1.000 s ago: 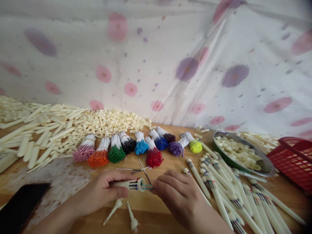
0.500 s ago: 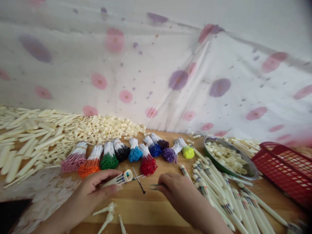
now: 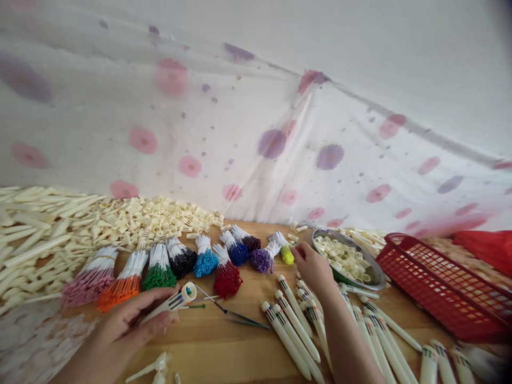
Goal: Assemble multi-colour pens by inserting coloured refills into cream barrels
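Note:
My left hand point(image 3: 138, 320) is closed around a cream multicolour pen barrel point(image 3: 171, 303), its open slotted end tilted up to the right with coloured pieces inside. My right hand point(image 3: 316, 266) reaches over the table with its fingers pinched at the edge of the yellow-tipped refill bundle point(image 3: 286, 252); its fingertips are partly hidden. Dark tweezers point(image 3: 247, 320) lie on the wood between my hands. Near the barrel's mouth are a green-tipped refill point(image 3: 196, 306) and a thin dark-tipped refill point(image 3: 212, 298). Beside the yellow bundle sits a purple-tipped one point(image 3: 263, 258).
More refill bundles, such as the red one point(image 3: 228, 280), stand in a row. Cream plastic parts point(image 3: 160, 216) are heaped at the back left. On the right are finished-looking pens point(image 3: 290, 341), a metal bowl point(image 3: 378, 280) of slotted rings and a red basket point(image 3: 432, 290).
My right hand has moved forward and right to the yellow bundle and let go of the tweezers, which now lie on the table. My left hand still holds the barrel. The view has turned right.

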The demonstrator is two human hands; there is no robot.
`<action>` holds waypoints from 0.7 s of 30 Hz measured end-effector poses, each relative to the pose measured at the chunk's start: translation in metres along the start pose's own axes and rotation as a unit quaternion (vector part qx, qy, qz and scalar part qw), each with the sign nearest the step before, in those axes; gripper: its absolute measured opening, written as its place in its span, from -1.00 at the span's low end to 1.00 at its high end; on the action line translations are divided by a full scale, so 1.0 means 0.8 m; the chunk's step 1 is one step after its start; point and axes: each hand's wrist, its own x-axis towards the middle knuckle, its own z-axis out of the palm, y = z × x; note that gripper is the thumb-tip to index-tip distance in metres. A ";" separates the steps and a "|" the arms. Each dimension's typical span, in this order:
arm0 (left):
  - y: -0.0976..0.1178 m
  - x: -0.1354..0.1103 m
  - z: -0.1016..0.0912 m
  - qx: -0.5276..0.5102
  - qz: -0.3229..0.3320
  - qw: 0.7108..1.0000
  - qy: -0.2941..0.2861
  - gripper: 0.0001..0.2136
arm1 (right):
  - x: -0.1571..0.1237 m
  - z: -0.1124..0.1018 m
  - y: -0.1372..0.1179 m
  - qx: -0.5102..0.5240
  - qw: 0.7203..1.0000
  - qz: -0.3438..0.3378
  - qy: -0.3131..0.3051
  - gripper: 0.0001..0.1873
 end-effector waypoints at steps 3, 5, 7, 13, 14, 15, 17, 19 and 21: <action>-0.009 0.000 -0.002 -0.006 0.004 1.000 -0.001 -0.64 | 0.032 0.014 0.031 0.013 0.997 0.066 -0.024 -0.71; -0.014 0.002 -0.002 -0.004 0.005 1.000 0.006 -0.63 | 0.044 0.026 0.039 0.031 0.995 0.074 -0.051 -0.72; -0.017 0.003 -0.002 -0.001 0.006 1.000 0.013 -0.62 | 0.048 0.036 0.040 0.052 0.993 0.079 -0.067 -0.72; -0.020 0.005 -0.002 0.003 0.010 1.000 0.022 -0.65 | 0.047 0.046 0.040 0.131 0.984 0.096 -0.074 -0.72; -0.018 0.005 -0.002 0.002 0.011 1.000 0.023 -0.64 | 0.045 0.048 0.042 0.150 0.981 0.094 -0.077 -0.71; -0.015 0.004 -0.003 0.004 0.013 1.000 0.020 -0.64 | 0.043 0.050 0.044 0.171 0.978 0.090 -0.080 -0.71; -0.006 0.002 -0.003 0.016 0.022 1.000 0.006 -0.62 | 0.036 0.051 0.047 0.216 0.969 0.074 -0.089 -0.73; 0.005 -0.001 -0.002 0.042 0.040 0.998 -0.013 -0.63 | 0.024 0.045 0.049 0.260 0.960 0.047 -0.097 -0.79; 0.013 -0.004 0.000 0.053 0.057 0.997 -0.027 -0.62 | 0.005 0.028 0.047 0.298 0.949 0.006 -0.101 -0.73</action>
